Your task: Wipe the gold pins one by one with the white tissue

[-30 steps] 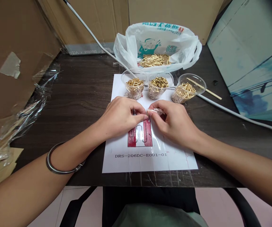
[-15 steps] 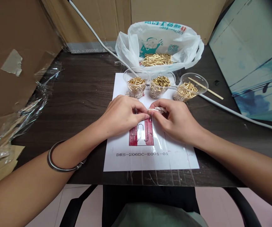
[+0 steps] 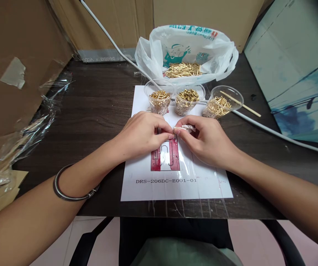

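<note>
Over the upper part of a taped white sheet (image 3: 211, 188), my two hands meet fingertip to fingertip. My left hand (image 3: 144, 135) is closed in a pinch, and anything between its finger and thumb is too small to make out. In the grip of my right hand (image 3: 210, 142) is a crumpled white tissue (image 3: 188, 127), part of it hidden by the fingers. Below the fingertips, a red and white printed figure (image 3: 156, 160) with dark outlines shows on the sheet. Behind my hands stand three clear plastic cups (image 3: 160, 103) holding small brass-coloured pins.
A white plastic bag (image 3: 150, 55) with longer brass pins lies behind the cups. One thin wooden stick (image 3: 250, 110) rests across the right-hand cup. A white cable (image 3: 275, 131) crosses the table. Cardboard (image 3: 111, 22) stands at the back and left.
My hands stay almost where they were, with only a slight shift of the fingertips and left forearm. The cups and bag have not moved.
</note>
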